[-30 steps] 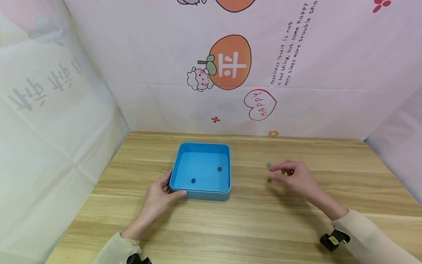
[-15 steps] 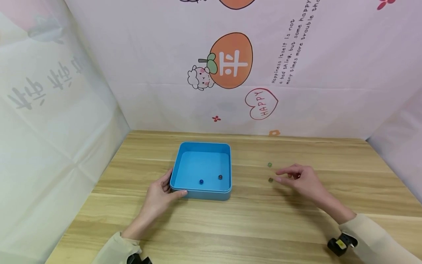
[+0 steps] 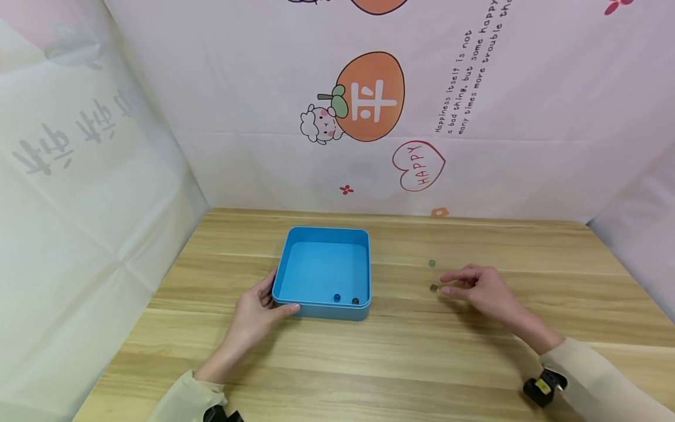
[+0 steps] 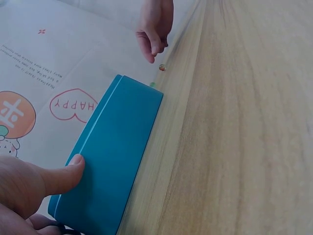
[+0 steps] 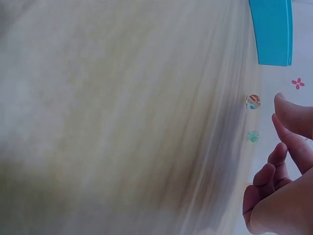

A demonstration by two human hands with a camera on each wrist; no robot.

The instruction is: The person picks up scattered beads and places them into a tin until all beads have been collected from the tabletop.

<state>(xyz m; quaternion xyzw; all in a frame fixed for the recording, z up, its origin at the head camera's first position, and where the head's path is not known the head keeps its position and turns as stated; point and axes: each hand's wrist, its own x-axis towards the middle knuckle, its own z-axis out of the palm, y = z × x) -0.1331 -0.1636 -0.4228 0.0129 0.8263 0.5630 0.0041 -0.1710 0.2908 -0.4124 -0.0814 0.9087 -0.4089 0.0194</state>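
Note:
My left hand [image 3: 255, 313] grips the near left corner of a square blue box [image 3: 321, 312], thumb on the front wall and fingers along the left side. Inside, near the front wall, lie a dark blue marble [image 3: 337, 298] and a brownish marble [image 3: 355, 301]. Over the table to the right is my right hand [image 3: 484, 291], thumb and index finger apart with nothing between them. Just left of its thumb tip lies a marble [image 3: 433, 288], clear with red-brown swirls in the right wrist view. A pale green marble [image 5: 253, 136] lies a little farther back.
The wood-grain table [image 3: 337, 375] meets a printed white cloth [image 3: 253, 117] along its back edge. Another white cloth [image 3: 89, 234] hangs along the left side. Both wrists wear black devices [image 3: 543, 387].
Both marbles in the box have rolled toward its front wall, the blue one also rightward. My right hand has drawn back slightly to the right from the marbles. The left hand keeps its grip.

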